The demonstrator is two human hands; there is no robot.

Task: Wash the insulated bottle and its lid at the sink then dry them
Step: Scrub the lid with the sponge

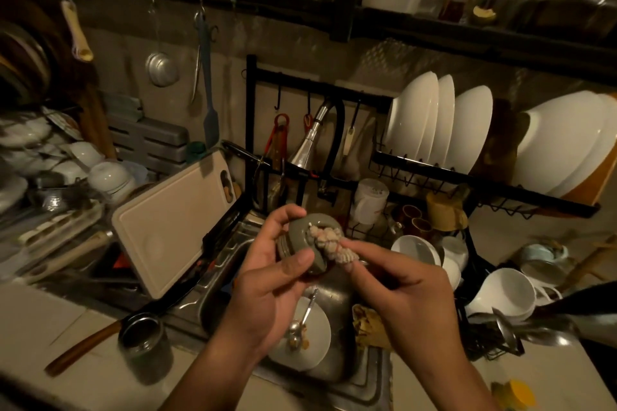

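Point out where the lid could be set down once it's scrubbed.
Bare counter lies front left, between the small pot and the near edge. A second bare strip sits right, under the dish rack beyond the cups. The sink is crowded with a plate, spoons and scraps; the left hand holds the lid, the right hand a scrubber.

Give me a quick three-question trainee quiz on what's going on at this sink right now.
1. True or false: the left hand holds the lid above the sink.
2. Multiple choice: what does the right hand pinch against the lid? A) scrubber B) fork C) cup
3. Fill in: on the white plate in the sink lie ____.
Key: 1 true; 2 A; 3 spoons.
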